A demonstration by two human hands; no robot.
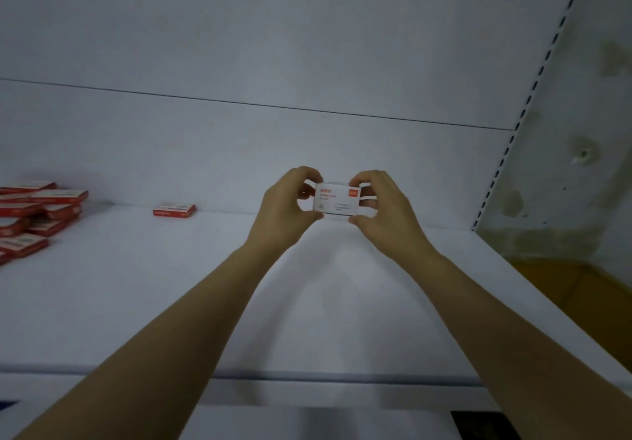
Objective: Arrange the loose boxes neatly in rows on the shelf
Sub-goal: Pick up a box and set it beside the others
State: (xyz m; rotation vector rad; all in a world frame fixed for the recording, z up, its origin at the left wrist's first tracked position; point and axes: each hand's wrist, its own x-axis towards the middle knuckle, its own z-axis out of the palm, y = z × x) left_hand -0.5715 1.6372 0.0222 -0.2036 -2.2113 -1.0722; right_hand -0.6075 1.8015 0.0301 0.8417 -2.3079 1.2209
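Above the shelf point(136, 302) we pinch a white box point(337, 199) between left hand point(287, 210) and right hand point(383, 210) (red boxes point(37, 213) piled far left).

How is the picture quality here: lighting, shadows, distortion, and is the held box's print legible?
Head view: dim, bluish light; faint arm shadows on the shelf; wide-angle bending at the edges; the white box between left hand and right hand shows red print, small text too soft to read.
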